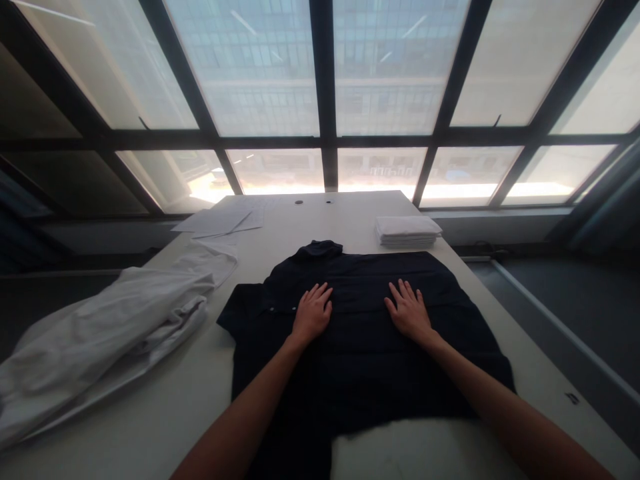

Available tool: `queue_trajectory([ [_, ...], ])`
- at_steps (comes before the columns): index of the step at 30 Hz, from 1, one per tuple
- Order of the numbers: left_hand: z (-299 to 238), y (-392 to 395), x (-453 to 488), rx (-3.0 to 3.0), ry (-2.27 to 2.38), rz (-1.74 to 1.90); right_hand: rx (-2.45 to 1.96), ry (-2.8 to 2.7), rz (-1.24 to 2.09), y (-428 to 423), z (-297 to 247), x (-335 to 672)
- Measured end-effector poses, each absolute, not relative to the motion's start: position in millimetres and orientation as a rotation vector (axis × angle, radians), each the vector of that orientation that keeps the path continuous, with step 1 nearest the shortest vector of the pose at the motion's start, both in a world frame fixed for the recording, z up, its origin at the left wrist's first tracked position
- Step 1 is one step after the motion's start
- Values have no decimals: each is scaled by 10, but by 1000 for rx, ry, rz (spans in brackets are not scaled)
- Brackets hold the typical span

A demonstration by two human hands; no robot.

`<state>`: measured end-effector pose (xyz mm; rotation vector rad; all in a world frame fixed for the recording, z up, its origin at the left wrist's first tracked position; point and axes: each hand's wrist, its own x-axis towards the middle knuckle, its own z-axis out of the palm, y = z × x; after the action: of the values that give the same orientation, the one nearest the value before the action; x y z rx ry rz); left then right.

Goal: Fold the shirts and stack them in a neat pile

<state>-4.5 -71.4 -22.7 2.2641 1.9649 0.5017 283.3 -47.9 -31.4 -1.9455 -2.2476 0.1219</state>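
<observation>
A dark navy shirt [365, 360] lies spread on the white table [310, 223], its collar toward the far left and one short sleeve out to the left. Small pale buttons show near my left hand [313, 310], which rests palm down on the cloth with fingers extended. Further right, my right hand [407, 310] also lies flat on the shirt, fingers spread. Neither hand grips the fabric. Part of the shirt's near edge is hidden under my forearms.
Crumpled white cloth [115, 333] covers the table's left side. Behind it lie loose paper sheets [220, 220]. A folded white stack [407, 231] sits at the far right. A small dark object [572, 399] is near the right edge. Large windows [385, 73] stand beyond.
</observation>
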Motion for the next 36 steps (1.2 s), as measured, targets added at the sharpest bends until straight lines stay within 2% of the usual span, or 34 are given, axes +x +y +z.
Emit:
queue_trajectory([
  [12, -209, -731, -50, 2250, 1950, 515, -2198, -1969, 94, -262, -484, 3569],
  [36, -195, -754, -46, 2245, 1962, 518, -2188, -1976, 71, -271, -486, 3557],
])
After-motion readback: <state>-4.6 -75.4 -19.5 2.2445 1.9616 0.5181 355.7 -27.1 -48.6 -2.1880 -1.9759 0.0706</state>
